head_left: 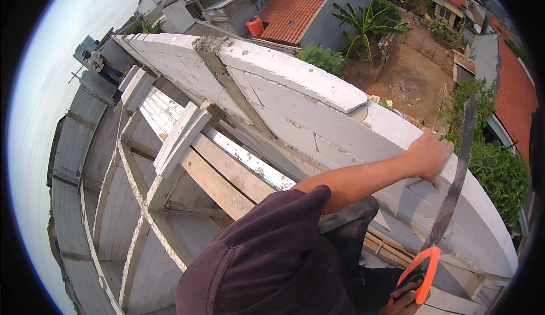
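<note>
Clasping the orange-and-black handle of a handsaw [456, 189], the right hand [404, 302] has its fingers curled round the grip, and the dark blade rises up and away from it, passing just to the right of the left hand [427, 155]. That left hand lies unclenched over the top of a pale block wall [335, 130], thumb down the near face; whether blade and wall touch, I cannot tell. Left of this hand, a thin white slab [295, 73] lies along the wall's top. Farther left and lower sit wooden planks [218, 184]; to the hand's right, beyond the wall, grows green foliage [488, 178].
</note>
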### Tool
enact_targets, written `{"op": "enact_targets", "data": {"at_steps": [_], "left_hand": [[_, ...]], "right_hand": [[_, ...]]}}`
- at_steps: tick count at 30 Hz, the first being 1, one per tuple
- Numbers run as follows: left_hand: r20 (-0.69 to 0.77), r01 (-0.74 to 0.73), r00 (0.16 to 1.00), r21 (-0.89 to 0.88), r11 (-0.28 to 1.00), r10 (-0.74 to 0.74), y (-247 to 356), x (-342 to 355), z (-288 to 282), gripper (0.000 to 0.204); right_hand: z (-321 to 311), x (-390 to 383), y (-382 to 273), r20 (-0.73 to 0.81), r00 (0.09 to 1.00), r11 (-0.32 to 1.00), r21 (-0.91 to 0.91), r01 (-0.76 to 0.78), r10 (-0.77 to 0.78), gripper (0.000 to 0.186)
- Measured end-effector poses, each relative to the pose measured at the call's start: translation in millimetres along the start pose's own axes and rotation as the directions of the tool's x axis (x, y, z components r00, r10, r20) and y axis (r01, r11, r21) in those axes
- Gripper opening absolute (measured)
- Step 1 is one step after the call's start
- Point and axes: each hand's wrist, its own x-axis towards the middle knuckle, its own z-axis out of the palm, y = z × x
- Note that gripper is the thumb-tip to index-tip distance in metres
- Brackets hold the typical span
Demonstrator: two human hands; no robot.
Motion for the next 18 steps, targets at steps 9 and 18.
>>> {"op": "enact_targets", "data": {"at_steps": [9,18], "left_hand": [[0.045,-0.023,0.999,-0.013,1.0,0.023,17.2,7.9,3.5,0.103],[0.034,0.059,0.998,0.076,0.995,-0.061,3.5,7.6,-6.5,0.104]], "right_hand": [[36.2,10.3,33.7,-0.097,0.846,0.824,-0.307,0.475,-0.524,0.053],[3.3,-38.6,-58.7,0.159,0.9,0.796,-0.424,0.433,-0.405,0.052]]}}
